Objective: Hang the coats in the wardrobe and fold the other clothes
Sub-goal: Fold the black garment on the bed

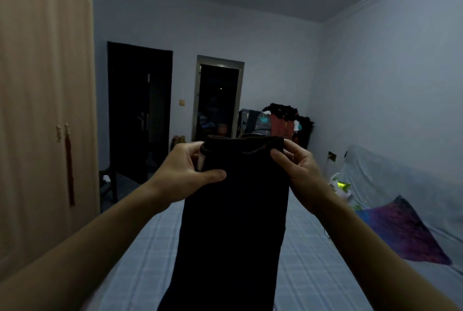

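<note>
Holding a dark garment (233,210) up by its top edge over the bed (140,255), ready for folding.

Beyond the bed stands the wardrobe (45,110) on the left, doors closed, and a pile of clothes (275,120) waits at the far end. The garment hangs full length between both arms, likely lifted so it drops straight and its edges line up before a fold. Left hand (185,170) grips the top left corner, thumb pressed across the front, fingers curled behind. Right hand (298,167) pinches the top right corner the same way. The cloth's upper hem spans hand to hand, the rest falling below them out of view.
</note>
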`<state>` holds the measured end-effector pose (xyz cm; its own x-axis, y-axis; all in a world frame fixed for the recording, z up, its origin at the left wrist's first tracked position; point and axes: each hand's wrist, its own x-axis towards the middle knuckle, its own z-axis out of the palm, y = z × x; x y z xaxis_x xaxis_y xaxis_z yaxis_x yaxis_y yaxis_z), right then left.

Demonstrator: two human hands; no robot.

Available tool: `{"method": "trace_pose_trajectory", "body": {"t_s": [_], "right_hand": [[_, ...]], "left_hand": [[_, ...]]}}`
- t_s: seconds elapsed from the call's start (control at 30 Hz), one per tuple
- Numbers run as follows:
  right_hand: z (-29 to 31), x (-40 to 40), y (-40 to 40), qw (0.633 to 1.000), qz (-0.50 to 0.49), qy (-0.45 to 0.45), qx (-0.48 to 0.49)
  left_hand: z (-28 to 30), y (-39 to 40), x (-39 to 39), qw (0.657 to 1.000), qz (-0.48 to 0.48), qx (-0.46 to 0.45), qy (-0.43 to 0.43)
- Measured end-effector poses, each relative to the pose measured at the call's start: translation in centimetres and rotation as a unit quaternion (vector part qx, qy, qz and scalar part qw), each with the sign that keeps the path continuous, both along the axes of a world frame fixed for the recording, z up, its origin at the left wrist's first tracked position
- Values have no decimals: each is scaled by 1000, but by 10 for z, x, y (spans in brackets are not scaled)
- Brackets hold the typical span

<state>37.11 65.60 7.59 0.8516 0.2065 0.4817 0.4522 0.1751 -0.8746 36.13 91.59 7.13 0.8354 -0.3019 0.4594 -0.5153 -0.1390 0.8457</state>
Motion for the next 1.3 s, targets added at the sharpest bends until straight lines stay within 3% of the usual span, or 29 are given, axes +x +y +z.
{"method": "trace_pose_trajectory", "body": {"t_s": [0.27,0.6,0.9,1.3], "right_hand": [[-14,-45,-66,994,-48,-2,-93],[55,-90,-70,988,-59,-123,-77],[118,-135,-76,985,-17,-168,-14],[100,-133,-101,994,33,-104,5]], "left_hand": [[22,-73,-41,986,124,73,-79],[89,-90,-132,982,165,12,-96],[152,-96,-189,989,110,-57,-80],[140,-101,-179,998,3,-70,3]]}}
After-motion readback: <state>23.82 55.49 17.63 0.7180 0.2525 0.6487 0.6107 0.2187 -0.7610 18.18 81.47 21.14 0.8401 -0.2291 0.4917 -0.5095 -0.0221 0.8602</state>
